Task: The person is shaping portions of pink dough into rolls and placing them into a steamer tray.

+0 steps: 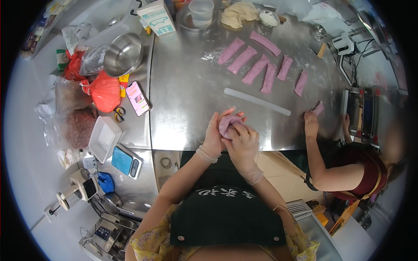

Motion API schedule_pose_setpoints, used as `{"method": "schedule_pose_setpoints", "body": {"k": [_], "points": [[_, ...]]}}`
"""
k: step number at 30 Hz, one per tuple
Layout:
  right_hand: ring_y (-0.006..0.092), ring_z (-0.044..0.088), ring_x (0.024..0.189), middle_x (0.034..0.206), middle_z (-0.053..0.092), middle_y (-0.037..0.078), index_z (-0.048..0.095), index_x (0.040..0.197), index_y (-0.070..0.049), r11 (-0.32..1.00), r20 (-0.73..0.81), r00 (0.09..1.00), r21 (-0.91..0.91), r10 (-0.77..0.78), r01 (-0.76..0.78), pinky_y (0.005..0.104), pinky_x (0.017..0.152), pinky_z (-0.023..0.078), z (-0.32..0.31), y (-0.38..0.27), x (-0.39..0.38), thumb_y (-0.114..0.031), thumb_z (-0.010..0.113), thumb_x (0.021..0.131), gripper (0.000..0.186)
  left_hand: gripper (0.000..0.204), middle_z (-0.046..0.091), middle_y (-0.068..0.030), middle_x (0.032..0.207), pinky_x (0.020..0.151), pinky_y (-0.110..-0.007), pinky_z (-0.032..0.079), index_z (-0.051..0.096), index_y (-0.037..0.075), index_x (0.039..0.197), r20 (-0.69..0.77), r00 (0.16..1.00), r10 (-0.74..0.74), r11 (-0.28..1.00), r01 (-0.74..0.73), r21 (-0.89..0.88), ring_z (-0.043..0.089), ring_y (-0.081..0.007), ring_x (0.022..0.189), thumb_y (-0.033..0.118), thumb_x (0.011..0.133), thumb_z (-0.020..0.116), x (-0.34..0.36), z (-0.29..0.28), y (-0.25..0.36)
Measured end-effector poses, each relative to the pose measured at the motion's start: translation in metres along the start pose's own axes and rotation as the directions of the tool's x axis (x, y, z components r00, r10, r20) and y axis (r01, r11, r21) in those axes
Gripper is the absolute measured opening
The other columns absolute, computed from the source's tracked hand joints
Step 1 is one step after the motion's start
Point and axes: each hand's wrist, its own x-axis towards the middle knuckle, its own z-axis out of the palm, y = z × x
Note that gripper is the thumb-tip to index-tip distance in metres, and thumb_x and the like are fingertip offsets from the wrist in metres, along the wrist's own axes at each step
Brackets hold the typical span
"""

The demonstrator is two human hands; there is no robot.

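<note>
A piece of pink-purple dough point(225, 123), shaped like a small cup or ring, is held up near the table's front edge. My left hand point(213, 134), in a clear glove, cradles it from the left and behind. My right hand point(243, 144), gloved too, has its fingers curled over the dough's right side, with fingertips in its hollow. Beyond my hands a white rolling pin point(257, 102) lies slanted. Several dough logs, such as a long dough strip point(265, 43) and a short dough log point(301, 83), rest on the steel table point(183, 91).
A co-worker's hand point(311, 124) touches another dough log point(319, 108) at the right. To the left are a phone point(137, 98), scissors point(119, 114), a white tray point(105, 138), a blue-topped scale point(126, 161) and a steel bowl point(123, 55). A flour bowl point(268, 18) stands at the back.
</note>
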Motion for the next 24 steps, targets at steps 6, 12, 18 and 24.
{"method": "schedule_pose_setpoints", "body": {"k": [6, 12, 18, 24], "points": [[0.034, 0.046, 0.126, 0.135, 0.049, 0.008, 0.061, 0.11, -0.011, 1.0, -0.005, 1.0, -0.009, 0.006, -0.006, 0.0482, 0.093, 0.04, 0.002, 0.003, 0.009, -0.022, 0.077, 0.075, 0.041, 0.057, 0.052, -0.0178, 0.137, 0.11, -0.046, 0.039, 0.055, 0.011, 0.132, -0.08, 0.994, 0.076, 0.997, -0.078, -0.019, 0.05, -0.0322, 0.127, 0.054, 0.103, 0.031, 0.001, 0.012, 0.004], [0.0388, 0.044, 0.129, 0.141, 0.043, 0.017, 0.055, 0.112, -0.003, 0.997, 0.055, 0.996, 0.033, 0.069, -0.071, 0.053, 0.099, 0.038, 0.002, 0.0, 0.015, -0.021, 0.077, 0.076, 0.046, 0.065, 0.048, -0.012, 0.143, 0.113, -0.043, 0.034, 0.045, 0.017, 0.142, -0.093, 0.986, 0.141, 0.971, -0.119, 0.207, 0.046, -0.0259, 0.131, 0.063, 0.101, 0.028, -0.004, 0.03, -0.001], [0.0422, 0.047, 0.126, 0.143, 0.043, 0.023, 0.048, 0.108, 0.0, 0.899, 0.181, 0.973, 0.388, 0.143, -0.204, 0.0471, 0.1, 0.044, 0.002, 0.014, 0.025, -0.006, 0.075, 0.076, 0.042, 0.071, 0.044, -0.0086, 0.144, 0.115, -0.043, 0.032, 0.036, 0.014, 0.149, -0.141, 0.985, 0.1, 0.982, -0.075, 0.172, 0.042, -0.0245, 0.134, 0.065, 0.1, 0.025, -0.007, 0.034, 0.004], [0.042, 0.053, 0.12, 0.137, 0.049, 0.024, 0.048, 0.102, 0.0, 0.909, 0.146, 0.989, 0.407, 0.032, -0.09, 0.0442, 0.096, 0.05, 0.001, 0.022, 0.028, 0.003, 0.072, 0.074, 0.037, 0.074, 0.044, -0.0092, 0.143, 0.116, -0.042, 0.029, 0.034, 0.013, 0.15, -0.107, 0.989, 0.099, 0.987, -0.084, 0.137, 0.041, -0.0251, 0.135, 0.066, 0.099, 0.027, -0.008, 0.036, 0.007]]}}
